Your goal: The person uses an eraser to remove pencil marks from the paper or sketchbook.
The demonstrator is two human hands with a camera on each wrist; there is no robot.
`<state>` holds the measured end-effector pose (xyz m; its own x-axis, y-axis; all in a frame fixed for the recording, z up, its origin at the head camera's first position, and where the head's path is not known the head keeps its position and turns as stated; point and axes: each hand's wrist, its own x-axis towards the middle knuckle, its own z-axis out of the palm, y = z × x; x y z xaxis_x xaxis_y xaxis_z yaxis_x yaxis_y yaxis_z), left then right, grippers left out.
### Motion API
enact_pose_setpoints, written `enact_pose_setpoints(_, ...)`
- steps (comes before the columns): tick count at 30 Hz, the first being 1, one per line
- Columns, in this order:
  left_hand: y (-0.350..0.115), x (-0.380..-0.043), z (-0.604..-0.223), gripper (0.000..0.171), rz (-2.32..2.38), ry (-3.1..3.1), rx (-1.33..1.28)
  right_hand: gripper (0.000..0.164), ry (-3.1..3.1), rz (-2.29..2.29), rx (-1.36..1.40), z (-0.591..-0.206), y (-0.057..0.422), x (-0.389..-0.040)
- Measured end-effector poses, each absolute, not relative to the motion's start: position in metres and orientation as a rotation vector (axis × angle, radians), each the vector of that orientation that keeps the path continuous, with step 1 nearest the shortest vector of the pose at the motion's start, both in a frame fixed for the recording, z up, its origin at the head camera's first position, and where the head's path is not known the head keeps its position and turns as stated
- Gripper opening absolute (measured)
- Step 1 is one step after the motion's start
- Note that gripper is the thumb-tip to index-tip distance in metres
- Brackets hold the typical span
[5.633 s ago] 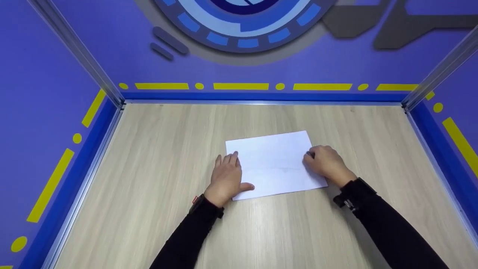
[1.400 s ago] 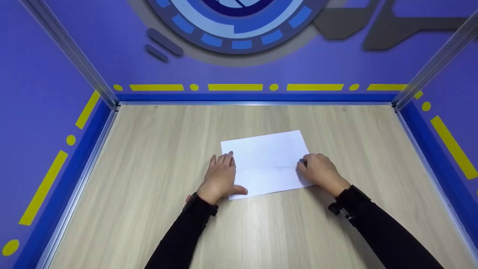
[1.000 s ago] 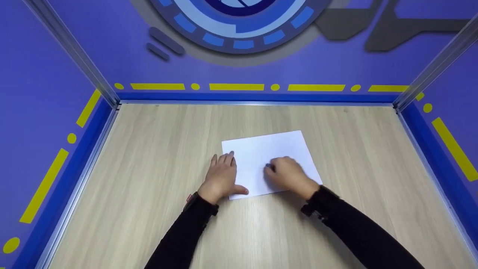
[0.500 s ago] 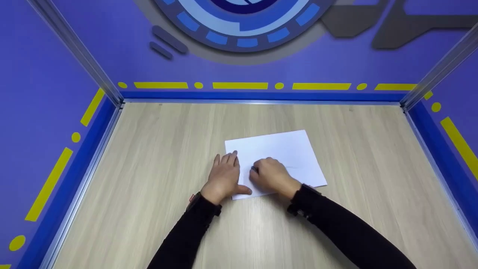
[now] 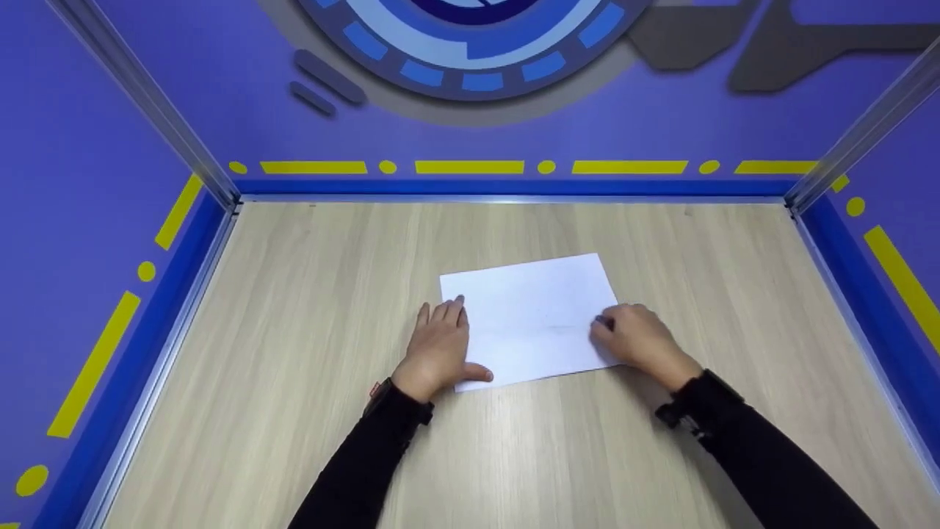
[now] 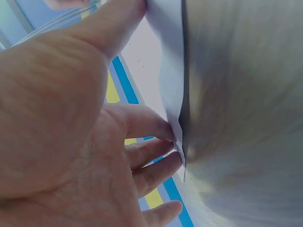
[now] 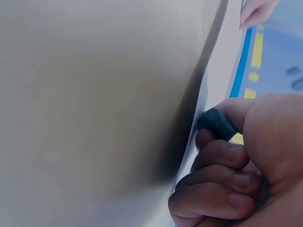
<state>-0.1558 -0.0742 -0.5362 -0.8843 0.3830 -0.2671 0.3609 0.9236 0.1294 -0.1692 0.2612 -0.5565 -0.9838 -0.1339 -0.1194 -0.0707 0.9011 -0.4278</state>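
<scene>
A sheet of white paper (image 5: 529, 301) lies slightly turned on the wooden table, with a faint grey smudge (image 5: 559, 328) right of its middle. My left hand (image 5: 440, 342) presses on the paper's left side, fingers spread and thumb near the lower edge; in the left wrist view the fingertips touch the sheet, whose edge lifts a little. At the right edge my right hand (image 5: 637, 334) pinches a small dark blue-green rounded lump (image 7: 217, 124) between thumb and index finger, against the paper. Its other fingers are curled. Most of the lump is hidden; its kind cannot be told.
A pale wood-grain table (image 5: 330, 294) extends around the paper. Blue-purple panels with yellow marks, such as the back wall (image 5: 470, 132), enclose it on the left, right and far sides, with metal rails (image 5: 514, 198) along the edges. Black sleeves cover both arms.
My right hand, holding the lump, swept left across the paper towards the left hand, then came back to the right edge. My left hand stayed on the paper's left side.
</scene>
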Motion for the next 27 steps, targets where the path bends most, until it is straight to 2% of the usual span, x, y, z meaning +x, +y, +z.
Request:
enact_pose_setpoints(5, -0.075, -0.157, -0.535, 0.125, 0.127, 2.791, 0.540, 0.037, 2.912, -0.633, -0.138, -0.555, 0.273, -0.167)
enact_pose_setpoints(15, -0.072, -0.156, -0.536, 0.125, 0.127, 2.794, 0.554, 0.038, 2.896, -0.570, -0.089, -0.545, 0.262, -0.165)
enact_pose_setpoints(20, -0.072, -0.157, -0.536, 0.125, 0.115, 2.794, 0.551, 0.043, 2.875, -0.686, -0.176, -0.544, 0.229, -0.164)
enact_pose_setpoints(27, -0.073, -0.157, -0.542, 0.123, 0.134, 2.843, 0.585, 0.042, 2.879, -0.677, -0.345, -0.544, 0.154, -0.164)
